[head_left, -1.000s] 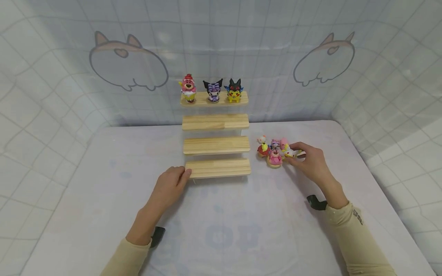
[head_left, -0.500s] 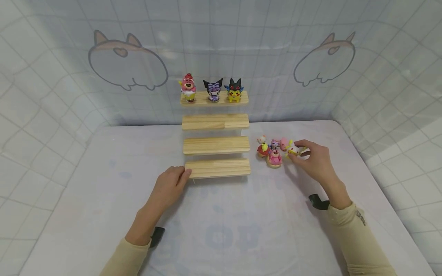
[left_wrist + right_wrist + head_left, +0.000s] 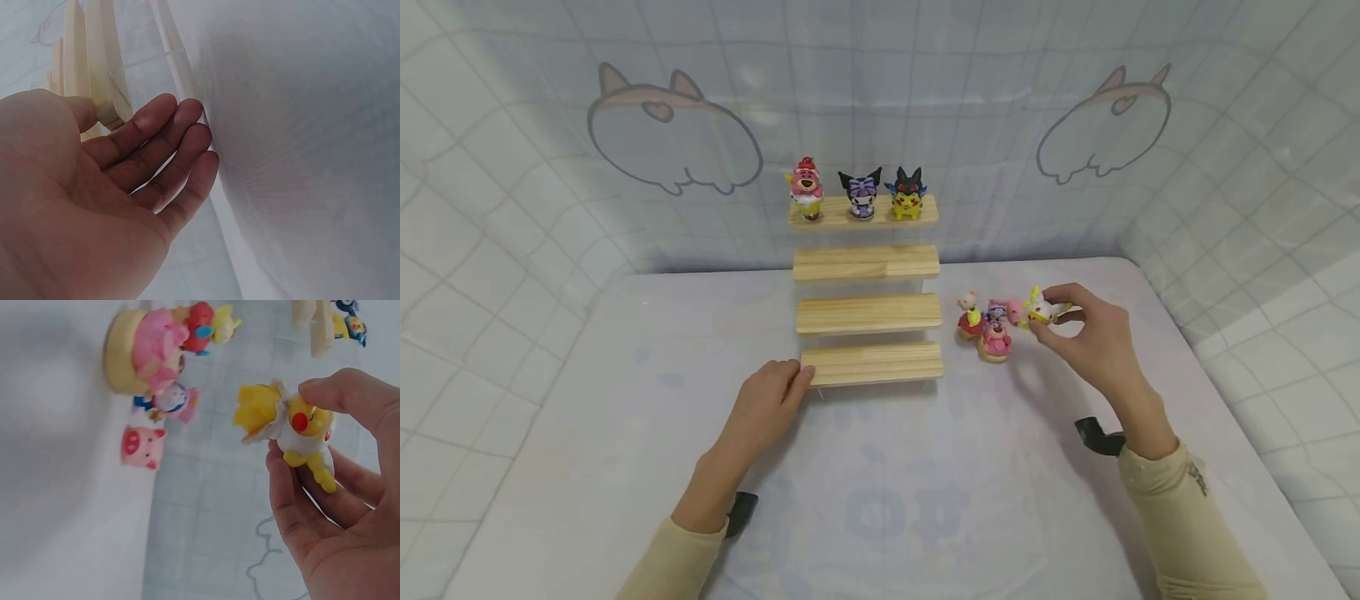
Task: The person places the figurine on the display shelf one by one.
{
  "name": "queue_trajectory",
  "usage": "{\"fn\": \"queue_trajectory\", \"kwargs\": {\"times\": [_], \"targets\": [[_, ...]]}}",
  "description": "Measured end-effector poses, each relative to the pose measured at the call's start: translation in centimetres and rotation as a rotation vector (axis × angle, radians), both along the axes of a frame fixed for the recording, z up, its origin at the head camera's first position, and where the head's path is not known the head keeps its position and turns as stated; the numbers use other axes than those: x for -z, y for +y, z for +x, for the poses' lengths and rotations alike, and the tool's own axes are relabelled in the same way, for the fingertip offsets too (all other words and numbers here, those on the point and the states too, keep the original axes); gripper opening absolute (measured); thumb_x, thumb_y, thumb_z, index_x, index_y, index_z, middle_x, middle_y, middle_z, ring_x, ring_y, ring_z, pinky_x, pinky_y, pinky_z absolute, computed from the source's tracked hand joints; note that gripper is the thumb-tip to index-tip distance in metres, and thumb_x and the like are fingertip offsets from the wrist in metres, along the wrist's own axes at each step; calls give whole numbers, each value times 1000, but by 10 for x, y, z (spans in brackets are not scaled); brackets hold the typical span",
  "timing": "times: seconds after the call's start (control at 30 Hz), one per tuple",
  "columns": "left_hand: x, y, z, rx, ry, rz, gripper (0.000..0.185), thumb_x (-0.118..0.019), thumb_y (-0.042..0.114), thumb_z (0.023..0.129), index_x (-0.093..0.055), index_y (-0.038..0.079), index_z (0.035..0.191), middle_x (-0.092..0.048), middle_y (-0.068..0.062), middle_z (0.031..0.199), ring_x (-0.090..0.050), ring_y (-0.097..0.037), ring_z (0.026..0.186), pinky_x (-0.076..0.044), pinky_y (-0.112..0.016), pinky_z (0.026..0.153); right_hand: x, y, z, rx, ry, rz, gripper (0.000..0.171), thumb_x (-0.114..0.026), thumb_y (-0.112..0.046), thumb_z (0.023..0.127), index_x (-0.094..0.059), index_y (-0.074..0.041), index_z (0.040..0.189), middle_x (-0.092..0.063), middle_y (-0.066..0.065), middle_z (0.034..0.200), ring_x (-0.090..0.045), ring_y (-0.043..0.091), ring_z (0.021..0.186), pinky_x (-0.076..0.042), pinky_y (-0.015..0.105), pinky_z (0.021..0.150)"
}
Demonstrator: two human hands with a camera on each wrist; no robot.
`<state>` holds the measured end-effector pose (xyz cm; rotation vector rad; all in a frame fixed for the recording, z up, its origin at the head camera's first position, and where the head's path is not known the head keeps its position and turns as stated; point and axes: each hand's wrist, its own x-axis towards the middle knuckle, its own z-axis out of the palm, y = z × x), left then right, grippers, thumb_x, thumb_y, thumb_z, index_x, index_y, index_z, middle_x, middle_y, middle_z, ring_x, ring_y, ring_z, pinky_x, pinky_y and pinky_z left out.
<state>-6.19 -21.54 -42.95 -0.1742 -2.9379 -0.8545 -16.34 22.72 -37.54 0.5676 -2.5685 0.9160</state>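
Note:
My right hand (image 3: 1078, 329) pinches a small yellow and white figurine (image 3: 1042, 311) (image 3: 294, 425) and holds it above the table, right of a cluster of figurines: a pink bear on a round base (image 3: 996, 342) (image 3: 140, 356), a red one (image 3: 970, 321), a small purple one (image 3: 997, 312) and a pink pig (image 3: 1015, 311) (image 3: 142, 447). My left hand (image 3: 771, 396) rests with straight fingers against the left end of the lowest step (image 3: 872, 364) of a wooden stair shelf. Three figurines (image 3: 859, 193) stand on the top step (image 3: 863, 217).
The two middle steps (image 3: 867, 287) carry nothing. The table has a pale printed cloth (image 3: 880, 492), and a tiled curtain with cat drawings (image 3: 673, 137) hangs behind and at both sides.
My right hand has lifted the yellow and white figurine off the table, up and slightly right of the cluster. My left hand has stayed at the lowest step.

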Motion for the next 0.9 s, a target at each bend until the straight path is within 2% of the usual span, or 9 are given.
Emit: {"fn": "queue_trajectory", "kwargs": {"times": [0.13, 0.5, 0.73, 0.9], "targets": [[-2, 0, 0, 2, 0, 8, 40, -54, 23, 112, -49, 12, 73, -42, -1, 65, -40, -18, 66, -35, -33, 62, -8, -5, 3, -22, 18, -42, 42, -88, -4, 82, -68, -5, 120, -75, 9, 112, -72, 27, 85, -44, 4, 83], [1, -1, 1, 2, 2, 18, 41, -53, 24, 112, -47, 12, 72, -39, 0, 65, -38, -18, 65, -34, -32, 62, -32, -25, 2, -53, 27, -56, 41, -90, -9, 82, -71, -9, 118, -75, 1, 114, -71, 19, 88, -46, 8, 86], [1, 0, 1, -1, -1, 18, 41, -53, 24, 112, -47, 12, 73, -39, 0, 65, -39, -18, 65, -34, -32, 62, -49, -53, -2, -162, 65, -97, 39, -90, -6, 82, -73, -7, 117, -75, 2, 113, -68, 15, 90, -53, 19, 90], [1, 0, 0, -1, 3, 15, 41, -54, 23, 111, -47, 12, 73, -39, -1, 65, -39, -18, 65, -34, -32, 62, -62, -80, -7, -240, 65, -106, 37, -89, -9, 83, -73, -9, 117, -76, 1, 113, -69, 15, 92, -56, 32, 91]]}}
